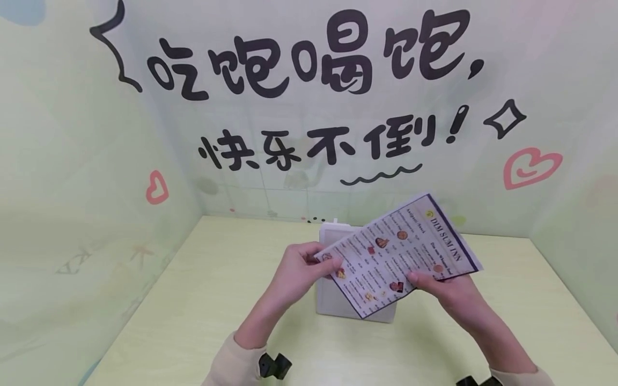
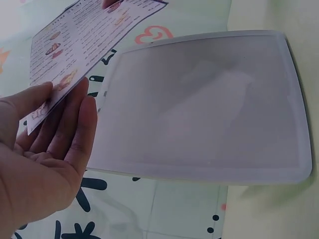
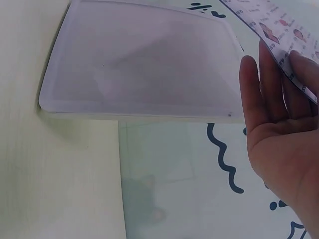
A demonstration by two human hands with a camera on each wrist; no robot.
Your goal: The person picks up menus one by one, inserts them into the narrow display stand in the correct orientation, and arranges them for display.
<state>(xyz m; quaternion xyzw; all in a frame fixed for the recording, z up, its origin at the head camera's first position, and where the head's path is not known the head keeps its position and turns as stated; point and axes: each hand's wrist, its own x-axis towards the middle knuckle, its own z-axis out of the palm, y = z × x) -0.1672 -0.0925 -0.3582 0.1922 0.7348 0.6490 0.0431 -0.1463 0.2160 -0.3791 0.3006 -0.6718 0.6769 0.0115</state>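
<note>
A printed "DIM SUM INN" menu sheet (image 1: 381, 252) with small food pictures is held up at a slant between both hands. My left hand (image 1: 301, 271) pinches its left end, thumb on the printed face and fingers behind. At the lower right edge my right hand (image 1: 456, 297) grips it with the thumb on top. Behind the menu stands a white, flat display stand (image 1: 333, 297) with rounded corners, partly covered by the sheet in the head view. Its blank panel (image 2: 199, 109) fills much of the left wrist view, and the right wrist view shows the panel (image 3: 144, 59) too.
The stand rests on a pale wooden table (image 1: 203, 300). Printed backdrop walls (image 1: 270, 198) with large black characters and pink hearts enclose the table at the back and both sides. A black wrist camera mount (image 1: 275, 366) sits at the left sleeve.
</note>
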